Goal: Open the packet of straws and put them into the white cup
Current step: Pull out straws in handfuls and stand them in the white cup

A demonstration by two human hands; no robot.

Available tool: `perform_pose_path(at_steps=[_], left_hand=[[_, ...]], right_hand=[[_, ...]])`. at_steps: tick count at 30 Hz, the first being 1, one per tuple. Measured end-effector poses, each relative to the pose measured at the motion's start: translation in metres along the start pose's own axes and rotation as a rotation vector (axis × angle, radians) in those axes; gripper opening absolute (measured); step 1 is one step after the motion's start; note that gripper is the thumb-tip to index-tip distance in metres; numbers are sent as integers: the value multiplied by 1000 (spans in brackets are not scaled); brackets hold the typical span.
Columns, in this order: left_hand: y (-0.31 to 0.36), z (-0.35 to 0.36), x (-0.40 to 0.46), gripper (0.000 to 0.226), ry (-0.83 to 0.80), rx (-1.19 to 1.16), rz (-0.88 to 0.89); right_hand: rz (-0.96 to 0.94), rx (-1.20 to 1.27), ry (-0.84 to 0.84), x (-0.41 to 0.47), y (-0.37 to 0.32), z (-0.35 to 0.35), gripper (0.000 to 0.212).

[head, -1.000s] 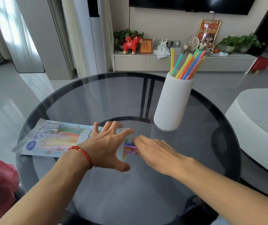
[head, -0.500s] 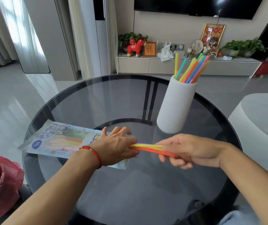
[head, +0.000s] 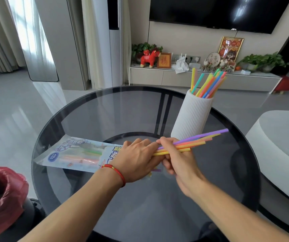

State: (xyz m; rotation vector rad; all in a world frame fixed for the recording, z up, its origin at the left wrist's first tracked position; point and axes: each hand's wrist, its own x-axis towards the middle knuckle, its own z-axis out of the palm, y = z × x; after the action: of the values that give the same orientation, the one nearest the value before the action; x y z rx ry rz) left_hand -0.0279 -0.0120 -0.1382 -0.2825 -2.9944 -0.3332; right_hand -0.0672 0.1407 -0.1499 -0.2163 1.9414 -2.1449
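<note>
Standing straws [head: 208, 84] crowd the white cup [head: 192, 117] mouth

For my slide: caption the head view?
Right hand lifts straws from packet pinned by left hand, beside white cup.

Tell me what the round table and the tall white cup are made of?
The table looks like dark, smooth glass: you can see its black frame through the top, and it shines. The white cup looks matte, with fine upright ribs and no shine; it could be ceramic or plastic, hard to tell.
</note>
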Motion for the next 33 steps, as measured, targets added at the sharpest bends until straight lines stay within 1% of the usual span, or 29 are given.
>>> perform_pose_path(at_steps=[1,2,4,7,10,13,17,20,23,27,31,33], left_hand=[[-1,3,0,34,-1,3,-9],[-4,5,0,32,-12,13,-23],[-11,10,0,34,-60,16,-55],[-19,15,1,46,-133,-5,-96],[-21,19,2,51,-158,-17,-120],[-20,20,2,43,-175,7,-108],[-19,20,1,31,-159,9,-95],[-19,20,2,30,-158,12,-88],[-20,21,2,30,-159,14,-82],[-21,23,2,30,-154,11,-81],[-22,25,3,30,-146,4,-84],[-22,25,3,30,-140,1,-88]], right_hand=[[-24,-12,78,1,-2,-2,22],[-63,-50,146,4,-6,-6,28],[-153,-137,225,8,-19,-21,37],[-266,-249,236,10,-48,-47,35],[-389,-459,249,9,-78,-65,32],[-586,-622,222,10,-106,-63,39],[-712,-757,195,18,-134,-49,40],[-693,-882,190,29,-127,-43,42],[-569,-969,152,37,-94,-41,46],[-486,-953,160,41,-53,-46,45],[-495,-853,183,45,-53,-54,40],[-465,-897,141,47,-49,-55,41]])
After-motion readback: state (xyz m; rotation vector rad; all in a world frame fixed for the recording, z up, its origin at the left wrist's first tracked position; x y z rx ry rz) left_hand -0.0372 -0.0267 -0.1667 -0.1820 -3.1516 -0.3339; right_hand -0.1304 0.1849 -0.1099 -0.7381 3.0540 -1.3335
